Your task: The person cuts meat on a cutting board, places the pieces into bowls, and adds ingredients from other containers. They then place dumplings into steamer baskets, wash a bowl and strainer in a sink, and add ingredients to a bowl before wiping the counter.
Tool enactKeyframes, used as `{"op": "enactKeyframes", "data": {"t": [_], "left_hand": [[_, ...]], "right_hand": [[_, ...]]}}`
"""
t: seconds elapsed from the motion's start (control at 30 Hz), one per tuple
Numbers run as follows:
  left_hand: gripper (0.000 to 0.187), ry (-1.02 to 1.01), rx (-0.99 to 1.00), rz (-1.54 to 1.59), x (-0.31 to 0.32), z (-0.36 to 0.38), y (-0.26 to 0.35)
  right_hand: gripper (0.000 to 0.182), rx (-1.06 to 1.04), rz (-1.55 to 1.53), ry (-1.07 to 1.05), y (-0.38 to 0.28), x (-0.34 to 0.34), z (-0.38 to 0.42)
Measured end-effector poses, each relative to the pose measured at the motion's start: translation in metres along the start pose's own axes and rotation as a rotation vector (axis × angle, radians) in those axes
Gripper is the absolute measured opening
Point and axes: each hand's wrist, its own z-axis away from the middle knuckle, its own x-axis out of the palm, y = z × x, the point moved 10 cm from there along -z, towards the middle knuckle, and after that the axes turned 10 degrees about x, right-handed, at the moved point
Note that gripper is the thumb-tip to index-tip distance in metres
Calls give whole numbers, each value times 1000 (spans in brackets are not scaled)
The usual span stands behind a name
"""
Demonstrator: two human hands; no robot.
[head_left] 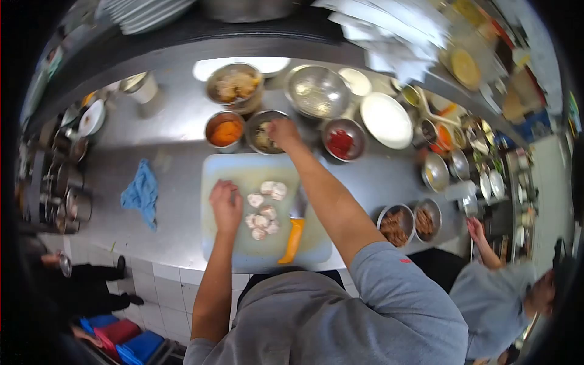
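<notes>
My right hand (pixel 283 132) reaches into a metal bowl (pixel 260 140) of pale pieces; its fingers are bent down and whatever they hold is hidden. On the left part of the pale cutting board (pixel 243 170) rests my left hand (pixel 225 204), fingers apart and curled slightly, holding nothing. Several white, pinkish garlic-like pieces (pixel 265 214) lie on the board between my arms. A knife with an orange handle (pixel 292 241) lies to their right, blade pointing away. Beside the reached-into bowl are a bowl of orange food (pixel 226 132) and a bowl of red food (pixel 340 143).
A blue cloth (pixel 141 191) lies left of the board. Behind stand a large metal bowl (pixel 317 92) and a white oval plate (pixel 385 120). Bowls of brown meat (pixel 395 226) sit at the right edge. A co-worker (pixel 499 292) stands at the right, another person at the far left.
</notes>
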Motion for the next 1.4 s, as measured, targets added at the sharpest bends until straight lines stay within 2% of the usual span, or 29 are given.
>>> {"op": "enactKeyframes", "data": {"t": [0.03, 0.1, 0.17, 0.27, 0.37, 0.43, 0.5, 0.57, 0.63, 0.7, 0.77, 0.87, 0.93, 0.97, 1.03, 1.07, 1.13, 1.17, 1.23, 1.4], "left_hand": [[15, -1, 30, 7, 2, 1, 1], [13, 17, 52, -28, 0, 1, 6], [14, 6, 63, -23, 5, 4, 3], [11, -16, 74, 40, 10, 3, 6], [8, -12, 67, 24, 13, 2, 8], [7, -13, 62, -31, 12, 2, 11], [7, -25, 76, -43, 13, 2, 12], [8, -30, 91, -52, 15, 2, 14], [8, -31, 90, -59, 15, 3, 14], [8, -34, 101, -67, 16, 3, 12], [8, -33, 108, -74, 17, 5, 10], [9, -22, 109, -64, 15, 5, 14], [9, -27, 80, -58, 17, 6, 10], [9, -24, 79, -56, 17, 7, 9], [9, -31, 95, -74, 17, 7, 9], [9, -28, 95, -73, 17, 6, 9], [9, -26, 88, -57, 17, 7, 10], [9, -21, 83, -59, 17, 7, 11], [8, -43, 81, -83, 16, 6, 14], [7, -31, 59, -54, 15, 5, 17]], "right_hand": [[18, 111, -213, -3, 2, -21, 12], [16, 272, -1089, -180, 23, -32, 44], [19, 335, -1385, -182, 42, -69, 93], [23, 351, -1476, -61, 100, -135, 180], [22, 518, -1248, 132, 180, -202, 284], [18, 669, -995, 153, 224, -234, 341], [16, 658, -934, 128, 253, -239, 369], [12, 570, -241, 197, 273, -249, 384], [12, 535, -126, 154, 278, -238, 386], [12, 586, 90, 38, 288, -224, 390], [12, 587, 42, 49, 292, -230, 394], [11, 573, -116, 177, 301, -261, 406], [16, 784, -445, 265, 338, -286, 421], [16, 781, -442, 266, 348, -299, 421], [19, 777, -109, 250, 381, -326, 417], [19, 775, -107, 251, 411, -327, 418], [18, 568, 259, 115, 448, -314, 404], [18, 562, 262, 113, 449, -315, 402], [19, 700, 231, 224, 457, -325, 402], [21, 688, 216, 113, 456, -327, 399]]}}
